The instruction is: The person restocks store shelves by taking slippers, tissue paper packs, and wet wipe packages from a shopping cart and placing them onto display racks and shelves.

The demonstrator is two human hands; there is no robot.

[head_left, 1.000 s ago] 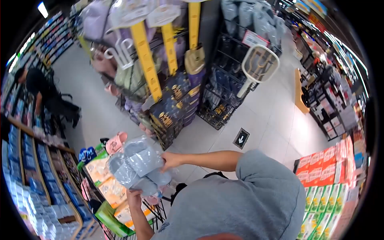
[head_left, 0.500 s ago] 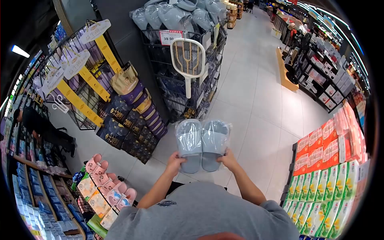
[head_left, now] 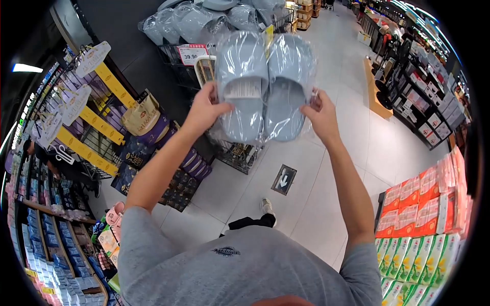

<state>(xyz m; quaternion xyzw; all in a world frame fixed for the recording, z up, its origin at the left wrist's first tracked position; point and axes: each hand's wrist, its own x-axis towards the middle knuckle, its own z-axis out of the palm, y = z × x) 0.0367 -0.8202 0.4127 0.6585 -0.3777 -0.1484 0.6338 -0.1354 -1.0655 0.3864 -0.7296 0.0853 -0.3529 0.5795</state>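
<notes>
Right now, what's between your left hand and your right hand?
Two blue-grey slippers, side by side in clear wrap. The left hand grips one outer edge and the right hand the other, as the head view shows.

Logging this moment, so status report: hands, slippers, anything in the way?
Left hand and right hand gripping wrapped slippers, one at each side. Slippers held up, side by side. Nothing seen blocking; swatter partly hidden behind them.
</notes>
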